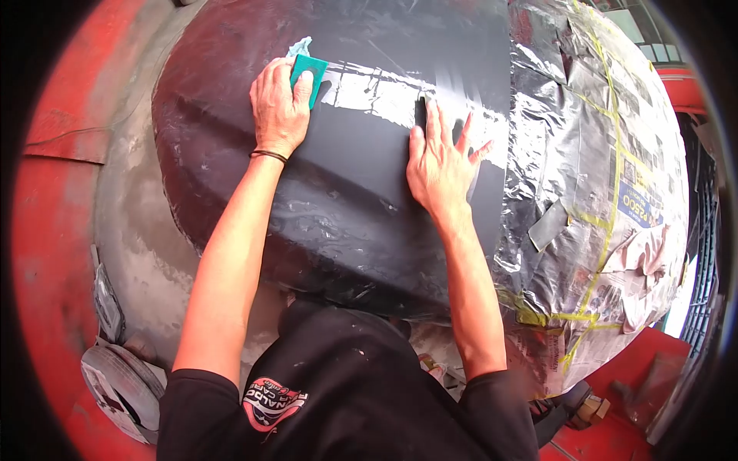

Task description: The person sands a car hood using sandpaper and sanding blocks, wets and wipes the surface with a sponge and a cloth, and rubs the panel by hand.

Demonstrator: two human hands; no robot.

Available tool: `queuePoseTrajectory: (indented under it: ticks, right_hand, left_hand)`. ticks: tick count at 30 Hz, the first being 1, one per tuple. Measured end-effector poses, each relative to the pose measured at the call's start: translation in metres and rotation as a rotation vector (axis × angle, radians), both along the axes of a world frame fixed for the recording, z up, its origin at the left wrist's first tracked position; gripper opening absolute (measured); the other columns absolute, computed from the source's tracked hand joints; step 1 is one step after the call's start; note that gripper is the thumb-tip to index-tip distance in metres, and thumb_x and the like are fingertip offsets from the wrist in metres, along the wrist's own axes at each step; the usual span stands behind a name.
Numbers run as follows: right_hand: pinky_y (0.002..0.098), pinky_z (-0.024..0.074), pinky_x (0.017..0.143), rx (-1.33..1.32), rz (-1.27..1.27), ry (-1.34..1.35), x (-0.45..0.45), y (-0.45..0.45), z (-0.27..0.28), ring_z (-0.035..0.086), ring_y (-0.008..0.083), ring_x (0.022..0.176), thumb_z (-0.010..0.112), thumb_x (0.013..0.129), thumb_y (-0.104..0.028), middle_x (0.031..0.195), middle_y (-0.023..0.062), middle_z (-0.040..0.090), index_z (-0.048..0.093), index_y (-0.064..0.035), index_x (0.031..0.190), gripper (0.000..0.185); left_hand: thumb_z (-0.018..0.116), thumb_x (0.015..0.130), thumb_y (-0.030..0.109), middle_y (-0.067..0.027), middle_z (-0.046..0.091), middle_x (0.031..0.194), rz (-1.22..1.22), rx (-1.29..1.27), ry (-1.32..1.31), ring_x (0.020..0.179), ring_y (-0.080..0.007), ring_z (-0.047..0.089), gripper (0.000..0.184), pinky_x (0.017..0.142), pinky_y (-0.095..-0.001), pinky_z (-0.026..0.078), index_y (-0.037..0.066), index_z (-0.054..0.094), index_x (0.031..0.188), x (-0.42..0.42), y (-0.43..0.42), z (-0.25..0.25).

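Note:
My left hand [278, 107] grips a green rectangular block [309, 75], its thumb lying along the top, against the wet dark car panel [346, 184]. A crumpled pale blue piece [300, 48], cloth-like, pokes out beyond that hand's fingertips. To the right, my right hand [446, 157] rests flat on the same panel with its fingers spread. A small dark patch [420, 113] shows beside its index finger; whether this is a thin sheet or a reflection I cannot tell. Bright light reflects off the wet surface between both hands.
Masking paper [592, 146] and shiny plastic, joined with yellow tape [615, 165], cover the car right of the panel. A small grey sheet [547, 225] lies on the covering. A wheel [123, 392] sits at lower left, on a floor of grey concrete [138, 215] and red.

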State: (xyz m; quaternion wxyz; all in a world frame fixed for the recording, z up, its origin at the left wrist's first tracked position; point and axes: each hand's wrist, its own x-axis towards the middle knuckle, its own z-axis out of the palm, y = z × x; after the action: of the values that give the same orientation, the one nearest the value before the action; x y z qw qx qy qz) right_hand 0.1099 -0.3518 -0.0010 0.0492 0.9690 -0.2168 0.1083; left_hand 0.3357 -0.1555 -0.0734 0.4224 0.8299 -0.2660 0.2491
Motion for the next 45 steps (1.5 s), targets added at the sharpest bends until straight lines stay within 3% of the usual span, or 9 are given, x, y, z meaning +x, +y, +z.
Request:
queuePoseTrajectory:
  ticks: [7, 10, 18, 21, 25, 29, 33, 36, 45]
  right_hand:
    - [0.0888, 0.0047, 0.126, -0.032, -0.018, 0.004, 0.004, 0.003, 0.007, 0.014, 0.0543, 0.171, 0.048, 0.118, -0.039, 0.18, 0.0058, 0.044, 0.04, -0.0174, 0.176, 0.063]
    - [0.0871, 0.0026, 0.128, -0.027, -0.058, 0.037, 0.001, 0.012, 0.01, 0.012, 0.053, 0.172, 0.04, 0.12, -0.043, 0.182, 0.0059, 0.043, 0.035, -0.0187, 0.18, 0.064]
    - [0.0858, 0.0003, 0.129, -0.022, -0.064, 0.045, 0.006, 0.007, 0.007, 0.009, 0.0499, 0.174, 0.04, 0.12, -0.045, 0.181, 0.0058, 0.044, 0.035, -0.0196, 0.18, 0.065]
    - [0.0842, -0.0081, 0.13, -0.079, 0.039, 0.043, -0.02, 0.01, 0.003, 0.008, 0.0467, 0.175, 0.052, 0.116, -0.039, 0.181, -0.0001, 0.043, 0.041, -0.0208, 0.177, 0.065]
    - [0.0854, 0.0007, 0.131, -0.118, -0.005, 0.038, -0.008, -0.02, 0.022, 0.021, 0.0456, 0.173, 0.064, 0.107, -0.029, 0.173, -0.0023, 0.054, 0.056, -0.0215, 0.166, 0.06]
    - [0.0854, 0.0034, 0.131, -0.125, 0.187, 0.121, -0.011, -0.02, 0.024, 0.024, 0.0392, 0.173, 0.076, 0.099, -0.026, 0.172, -0.0025, 0.057, 0.058, -0.0232, 0.165, 0.068]
    - [0.0868, 0.0063, 0.131, -0.161, 0.081, 0.111, -0.011, -0.043, 0.028, 0.028, 0.0396, 0.172, 0.078, 0.099, -0.026, 0.171, -0.0025, 0.057, 0.058, -0.0219, 0.165, 0.069]
    - [0.0886, 0.007, 0.129, -0.163, 0.241, 0.15, -0.015, -0.029, 0.032, 0.028, 0.0389, 0.171, 0.078, 0.099, -0.028, 0.172, -0.0031, 0.056, 0.056, -0.0217, 0.166, 0.071]
    - [0.0882, 0.0057, 0.129, -0.176, 0.146, 0.118, -0.016, -0.043, 0.035, 0.029, 0.0427, 0.171, 0.076, 0.1, -0.026, 0.172, -0.0042, 0.057, 0.056, -0.0243, 0.166, 0.069]
  left_hand:
    - [0.062, 0.115, 0.042, -0.0197, 0.07, 0.145, -0.024, -0.002, 0.04, 0.138, -0.0403, 0.063, 0.049, 0.12, -0.052, 0.045, 0.002, 0.066, 0.141, -0.004, 0.001, 0.001]
    - [0.062, 0.115, 0.043, -0.0196, 0.069, 0.145, -0.016, -0.002, 0.022, 0.139, -0.04, 0.062, 0.048, 0.121, -0.0521, 0.044, 0.002, 0.066, 0.14, -0.002, 0.001, 0.002]
    - [0.061, 0.116, 0.043, -0.0199, 0.069, 0.146, -0.012, 0.006, 0.023, 0.141, -0.0398, 0.061, 0.048, 0.122, -0.0524, 0.043, 0.002, 0.065, 0.141, -0.002, 0.001, 0.001]
    - [0.061, 0.115, 0.042, -0.0198, 0.069, 0.145, -0.009, -0.01, 0.014, 0.141, -0.04, 0.061, 0.047, 0.122, -0.0526, 0.043, 0.002, 0.065, 0.141, 0.001, -0.003, 0.003]
    - [0.062, 0.115, 0.042, -0.0198, 0.069, 0.146, -0.007, -0.014, 0.036, 0.142, -0.0396, 0.061, 0.048, 0.122, -0.0525, 0.043, 0.003, 0.065, 0.142, -0.003, -0.001, 0.002]
    - [0.061, 0.115, 0.043, -0.0187, 0.068, 0.147, 0.0, -0.005, 0.004, 0.141, -0.039, 0.061, 0.048, 0.121, -0.0522, 0.042, 0.003, 0.066, 0.141, -0.002, -0.002, 0.0]
    - [0.062, 0.115, 0.042, -0.0184, 0.068, 0.146, -0.012, -0.015, 0.034, 0.141, -0.0387, 0.06, 0.046, 0.121, -0.0534, 0.042, 0.005, 0.065, 0.142, -0.002, -0.001, 0.001]
    - [0.063, 0.113, 0.04, -0.0177, 0.067, 0.143, -0.031, -0.03, 0.056, 0.143, -0.0383, 0.059, 0.044, 0.122, -0.0553, 0.039, 0.006, 0.063, 0.141, -0.001, -0.003, 0.001]
    - [0.064, 0.113, 0.039, -0.018, 0.067, 0.145, -0.033, -0.011, 0.064, 0.144, -0.0386, 0.058, 0.045, 0.123, -0.055, 0.039, 0.006, 0.063, 0.143, -0.001, -0.001, -0.001]
